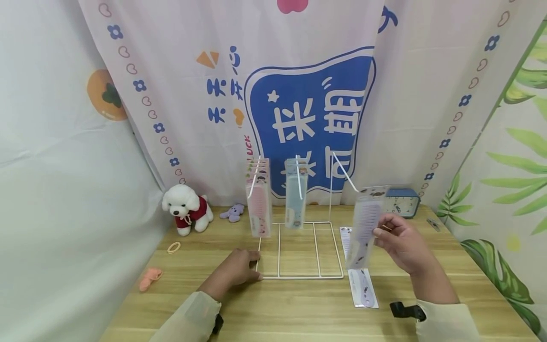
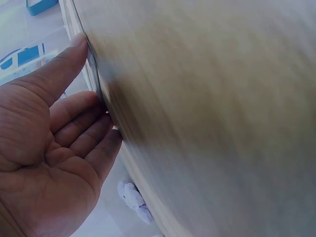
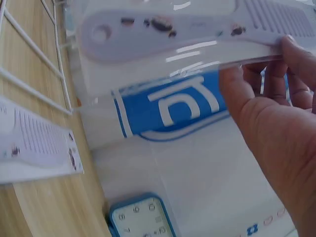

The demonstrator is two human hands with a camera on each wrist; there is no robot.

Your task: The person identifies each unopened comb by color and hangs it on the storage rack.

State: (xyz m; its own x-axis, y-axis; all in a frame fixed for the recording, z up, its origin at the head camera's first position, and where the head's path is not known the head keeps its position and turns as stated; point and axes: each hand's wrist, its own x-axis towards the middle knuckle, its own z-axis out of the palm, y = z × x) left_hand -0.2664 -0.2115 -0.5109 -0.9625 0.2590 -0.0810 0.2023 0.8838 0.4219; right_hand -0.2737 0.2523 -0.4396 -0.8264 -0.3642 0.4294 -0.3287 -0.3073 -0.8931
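Observation:
My right hand (image 1: pixel 396 240) pinches the edge of a purple comb in a clear package (image 1: pixel 366 228), held upright with its top beside the tip of the right hook. In the right wrist view the comb's handle (image 3: pixel 148 34) shows through the plastic. My left hand (image 1: pixel 237 268) rests at the front left corner of a white wire rack (image 1: pixel 299 277), thumb and fingers apart and touching it. Pink packaged combs (image 1: pixel 259 204) hang on the left hook and blue packaged combs (image 1: pixel 295 199) on the middle one. Another packaged purple comb (image 1: pixel 362 289) lies on the table, partly covered.
A blue clock (image 1: pixel 401 203) stands behind my right hand. At the back left sit a white toy dog (image 1: pixel 188 209) and a small purple toy (image 1: pixel 233 213). A yellow ring (image 1: pixel 174 247) and a peach-coloured item (image 1: pixel 150 279) lie on the left. Printed curtains rise behind the table.

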